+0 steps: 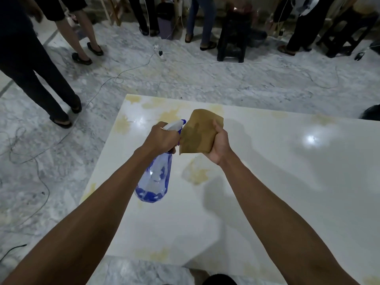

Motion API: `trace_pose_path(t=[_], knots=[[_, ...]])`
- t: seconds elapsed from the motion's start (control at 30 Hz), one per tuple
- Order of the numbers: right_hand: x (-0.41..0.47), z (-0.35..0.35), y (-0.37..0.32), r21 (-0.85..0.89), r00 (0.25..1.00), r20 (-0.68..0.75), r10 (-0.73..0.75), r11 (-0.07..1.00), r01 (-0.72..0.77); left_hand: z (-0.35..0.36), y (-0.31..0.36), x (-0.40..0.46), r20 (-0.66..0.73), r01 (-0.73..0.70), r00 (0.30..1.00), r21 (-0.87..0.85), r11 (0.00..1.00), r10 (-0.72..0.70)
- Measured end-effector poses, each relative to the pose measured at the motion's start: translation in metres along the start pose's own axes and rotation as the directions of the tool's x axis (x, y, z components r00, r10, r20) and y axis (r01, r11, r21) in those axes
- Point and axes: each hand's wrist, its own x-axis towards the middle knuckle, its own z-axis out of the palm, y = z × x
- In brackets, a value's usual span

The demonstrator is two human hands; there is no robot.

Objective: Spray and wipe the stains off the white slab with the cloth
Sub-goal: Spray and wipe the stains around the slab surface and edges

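Both bare forearms stretched forward, converging. Left hand (pixel 162 138) curled tight in a grip, knuckles up. Right hand (pixel 219 145) clenched too, thumb upward.

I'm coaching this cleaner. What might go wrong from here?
1. The spray bottle nozzle points at the cloth, which the right hand holds in the air, so spray may miss the yellow stains.
2. Overspray on the glossy slab could run onto the floor cables.
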Motion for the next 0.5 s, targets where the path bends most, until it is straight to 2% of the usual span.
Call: trace_pose_path(t=[0.07, 0.17, 0.2, 0.27, 0.33, 0.4, 0.47, 0.5], knots=[[0.011, -0.016, 0.004, -0.095, 0.997, 0.005, 0.072, 0.993, -0.071, 0.005, 0.002, 0.014, -0.024, 0.007, 1.000, -0.037, 0.999, -0.008], [0.023, -0.045, 0.009, -0.316, 0.982, -0.061, 0.181, 0.929, -0.191, 0.012, -0.001, 0.030, -0.019, 0.020, 1.000, -0.059, 0.998, -0.022], [0.026, -0.051, 0.007, -0.397, 0.981, -0.093, 0.171, 0.897, -0.194, 0.013, -0.002, 0.035, -0.012, 0.025, 1.000, -0.058, 0.998, -0.026], [0.042, -0.057, -0.002, -0.594, 0.984, -0.172, 0.047, 0.792, -0.142, 0.013, -0.005, 0.045, -0.001, 0.048, 0.999, -0.067, 0.997, -0.048], [0.062, -0.052, -0.016, -0.807, 0.970, -0.182, -0.162, 0.588, -0.053, 0.012, -0.007, 0.053, 0.006, 0.061, 0.998, -0.072, 0.995, -0.061], [0.085, -0.039, -0.028, -0.948, 0.959, -0.045, -0.281, 0.313, 0.047, 0.009, -0.010, 0.061, 0.000, 0.073, 0.997, -0.082, 0.994, -0.073], [0.110, -0.025, -0.030, -0.995, 0.960, 0.096, -0.265, -0.013, 0.096, 0.007, -0.015, 0.068, -0.013, 0.069, 0.997, -0.097, 0.993, -0.071], [0.124, -0.023, -0.024, -0.988, 0.970, 0.111, -0.215, -0.133, 0.084, 0.006, -0.019, 0.069, -0.017, 0.067, 0.997, -0.096, 0.993, -0.069]])
